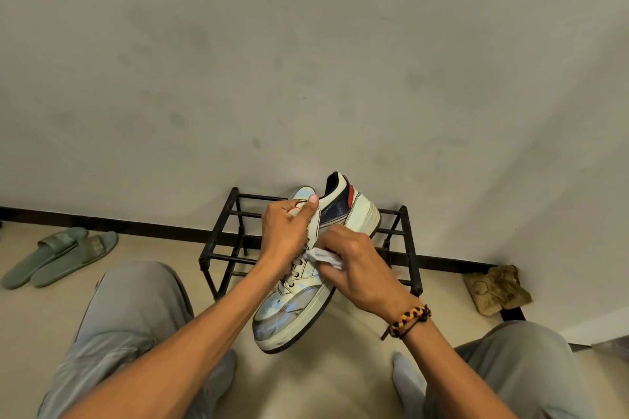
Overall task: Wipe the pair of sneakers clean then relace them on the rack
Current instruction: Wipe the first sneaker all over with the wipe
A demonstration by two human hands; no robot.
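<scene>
White cloth [323, 257] bunched in the right hand [360, 272], pressed on the sneaker [306, 303] side; left hand [286, 231] grips its tongue, toe pointing toward the person.

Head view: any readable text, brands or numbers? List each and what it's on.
No text can be read.
Sneaker, navy side panel: small mark, too blurred to read.
Slides, straps: embossed marking, too blurred to read.
Crumpled brown paper by the wall: dark print, not legible.
Rack, cloth: nothing printed shows.
</scene>
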